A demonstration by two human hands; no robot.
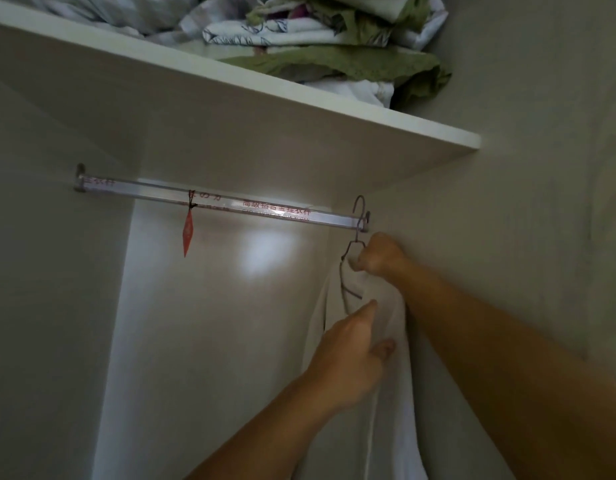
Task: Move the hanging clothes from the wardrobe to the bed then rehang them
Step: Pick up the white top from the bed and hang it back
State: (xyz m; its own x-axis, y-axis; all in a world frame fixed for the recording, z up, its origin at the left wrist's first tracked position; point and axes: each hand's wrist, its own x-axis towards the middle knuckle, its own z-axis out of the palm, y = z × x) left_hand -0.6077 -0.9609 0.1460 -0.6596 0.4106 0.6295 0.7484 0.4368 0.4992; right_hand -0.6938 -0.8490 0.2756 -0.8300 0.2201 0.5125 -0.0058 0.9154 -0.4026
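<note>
Both hands are up inside the wardrobe [507, 202]. The right hand [381, 252] is clenched around the top of a white garment [379, 393] at the neck of a wire hanger [355, 244], close against the right side wall. Just above that hand the hanger hook loops over the far right end of the clothes rail [213, 202], which is clear-wrapped with red print. Below the right hand, the left hand [351, 351] is on the same garment: thumb stretched up toward the hanger's lower wire, fingers curled into the cloth, gripping a fold. The garment hangs straight down from the right hand, past the left hand and out of the bottom of the view, beside the right wall. Bare forearms come in from the lower right.

Well to the left of both hands, a red tag [188, 232] dangles on a dark string tied at mid-rail. Above the hands, a white shelf [299, 109] runs across; folded bedding [334, 39] in green and floral print is piled on it. The back panel to the left of the hands shows a bright reflection patch.
</note>
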